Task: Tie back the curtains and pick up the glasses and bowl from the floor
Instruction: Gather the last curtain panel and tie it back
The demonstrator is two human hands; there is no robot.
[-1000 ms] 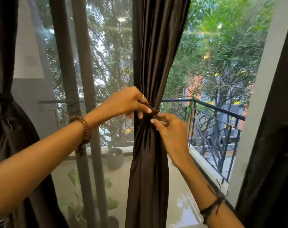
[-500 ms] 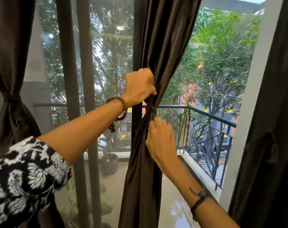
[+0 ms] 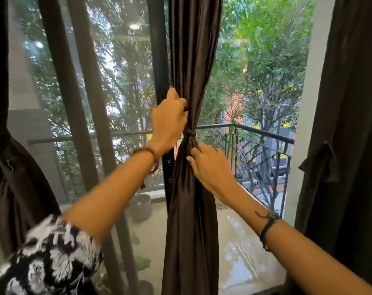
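**Two hands on the knotted middle curtain**

Two bare hands work the dark brown middle curtain [image 3: 191,60], which hangs in front of the black door frame [image 3: 158,60] and is pinched to a narrow waist by a fabric tie [image 3: 191,134] of the same colour. Above the tie, the left hand [image 3: 169,122] is closed around the gathered folds, fingers curled into the cloth; a brown bead bracelet [image 3: 148,150] sits on that wrist, and a black-and-white floral sleeve [image 3: 49,258] covers the upper arm. Just below the tie, the right hand [image 3: 210,167] is partly closed, its fingertips [image 3: 196,149] pinching the fabric under the knot. A dark cord bracelet [image 3: 266,228] circles the right wrist.

At the far left a second curtain [image 3: 8,171] is already cinched with its own tie. Another curtain [image 3: 351,135] hangs at the right edge. Beyond the glass are a black balcony railing [image 3: 264,135], a grey plant pot [image 3: 141,206] and green trees. Neither glasses nor bowl is in view.
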